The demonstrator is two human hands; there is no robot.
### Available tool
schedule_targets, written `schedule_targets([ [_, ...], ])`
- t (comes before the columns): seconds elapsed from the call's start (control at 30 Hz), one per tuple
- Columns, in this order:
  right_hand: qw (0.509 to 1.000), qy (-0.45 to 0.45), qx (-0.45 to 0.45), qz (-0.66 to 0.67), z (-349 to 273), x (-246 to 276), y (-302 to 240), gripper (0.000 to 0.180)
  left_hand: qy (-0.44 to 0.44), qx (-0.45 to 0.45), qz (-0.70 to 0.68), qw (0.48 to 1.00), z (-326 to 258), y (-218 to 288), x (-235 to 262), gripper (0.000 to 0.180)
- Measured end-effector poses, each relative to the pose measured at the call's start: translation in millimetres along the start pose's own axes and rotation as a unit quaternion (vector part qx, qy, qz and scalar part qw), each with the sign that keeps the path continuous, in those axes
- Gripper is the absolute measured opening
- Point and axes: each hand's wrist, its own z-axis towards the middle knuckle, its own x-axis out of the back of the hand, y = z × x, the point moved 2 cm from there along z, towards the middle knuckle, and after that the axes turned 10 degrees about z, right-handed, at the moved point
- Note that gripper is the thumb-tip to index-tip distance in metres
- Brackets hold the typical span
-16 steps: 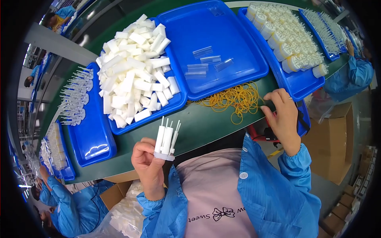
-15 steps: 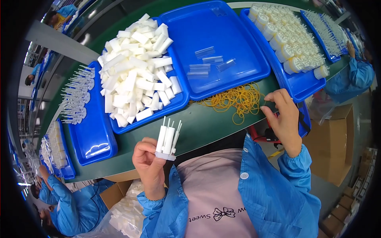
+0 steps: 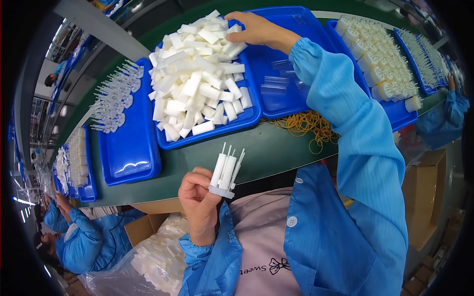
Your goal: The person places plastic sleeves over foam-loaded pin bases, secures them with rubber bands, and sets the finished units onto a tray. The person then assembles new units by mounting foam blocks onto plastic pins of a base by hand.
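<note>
My left hand (image 3: 200, 197) pinches the rim of a round white plastic base with upright rods (image 3: 225, 170). Thicker white sleeves or blocks surround some of the rods, and thin tips stick out on top. Stretched far forward, my right hand (image 3: 259, 30) is at the upper right edge of a heap of white foam-like blocks (image 3: 190, 89). Its thumb and forefinger are apart, and I see nothing between them. The heap fills a blue tray (image 3: 217, 135).
Right of the heap, a blue tray (image 3: 276, 106) holds several clear tubes (image 3: 274, 85), partly behind my right arm. Yellow rubber bands (image 3: 308, 123) lie before it. Rodded bases (image 3: 116, 96) stand in a left tray, yellowish-white assemblies (image 3: 368, 54) in a right one. A co-worker (image 3: 94, 241) sits at left.
My right hand has moved from beside the rubber bands, forward and left to the heap of blocks. My left hand still holds the rodded base. The whole view has shifted somewhat.
</note>
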Motion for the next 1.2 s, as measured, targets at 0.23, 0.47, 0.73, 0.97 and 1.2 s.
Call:
schedule_targets([
  [0.23,0.965,-0.078,-0.124,0.219,-15,-12,2,0.042,0.022,0.001,0.001,1.0,-8,2,14,0.027],
  [0.47,0.944,-0.107,-0.084,0.301,-55,-9,-19,0.014,0.0,0.005,-0.008,1.0,-10,3,3,0.028],
  [0.73,0.911,-0.063,-0.068,0.401,-93,20,-59,0.018,0.016,-0.011,-0.017,1.0,-8,6,1,0.019],
  [0.97,0.84,-0.127,-0.128,0.512,-135,31,-96,0.022,0.004,-0.11,0.074,0.991,0,15,-11,0.017],
  [1.2,0.824,-0.146,-0.155,0.526,-136,29,-95,0.018,-0.005,-0.205,0.257,0.944,6,29,-16,0.021],
])
